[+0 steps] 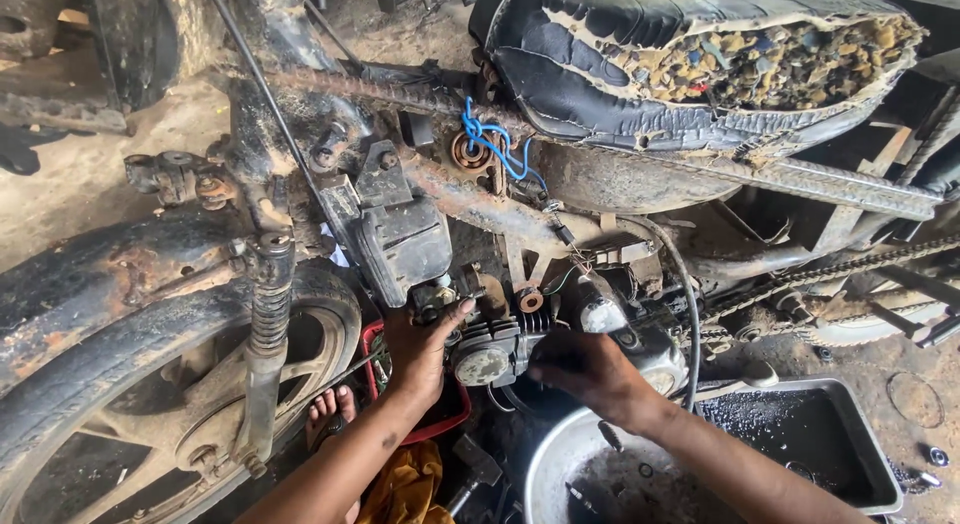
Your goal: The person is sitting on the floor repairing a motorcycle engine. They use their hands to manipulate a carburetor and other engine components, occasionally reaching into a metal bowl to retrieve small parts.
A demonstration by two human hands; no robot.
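An old rusty motorcycle stands in front of me, its small finned engine (500,349) low in the middle of the frame. My left hand (425,344) reaches up to the left side of the engine, thumb touching a part just under the black box (405,244). My right hand (590,369) rests on the engine's right side near the crankcase (650,349), fingers curled against it. Whether either hand holds a tool is hidden.
A torn seat (700,64) with exposed foam sits above. The front wheel (180,384) and rusty fork spring (270,304) are at left. A drive chain (830,274) runs right. A round metal bowl (590,474) and an oily tray (800,434) lie below.
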